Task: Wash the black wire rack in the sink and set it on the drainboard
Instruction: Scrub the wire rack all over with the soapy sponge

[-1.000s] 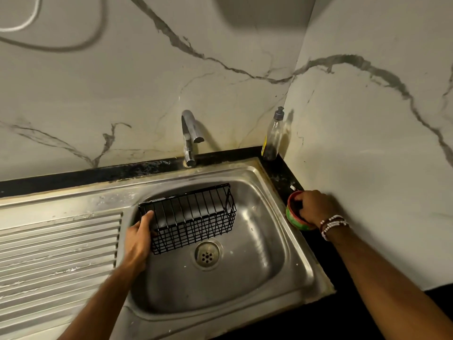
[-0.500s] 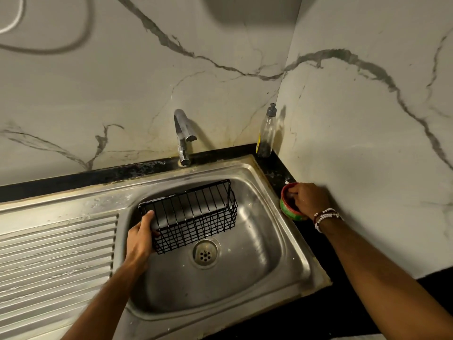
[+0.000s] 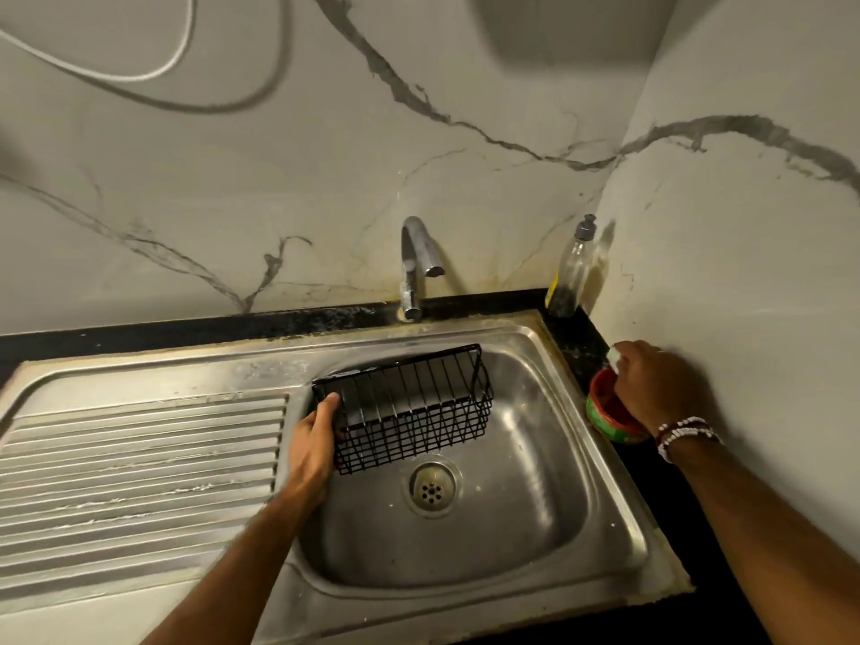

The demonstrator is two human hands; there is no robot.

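The black wire rack [image 3: 419, 412] stands tilted against the back left wall of the steel sink basin [image 3: 535, 514]. My left hand [image 3: 312, 439] grips its left end, thumb on the top rim. The ribbed drainboard [image 3: 139, 458] lies left of the basin. My right hand [image 3: 656, 384] hovers over a red and green soap tub [image 3: 605, 418] on the black counter to the right of the sink. Its fingers are closed on a small pale sponge piece [image 3: 614, 355]. Most of that piece is hidden by the fingers.
A chrome tap [image 3: 414, 267] rises behind the basin, with no water running. A clear dish-soap bottle [image 3: 570, 272] stands in the back right corner. The drain [image 3: 430, 488] sits just in front of the rack. Marble walls close in behind and on the right.
My right hand has lifted slightly from the soap tub, and the pale sponge piece now shows at its fingertips. My left hand and the rack have held still.
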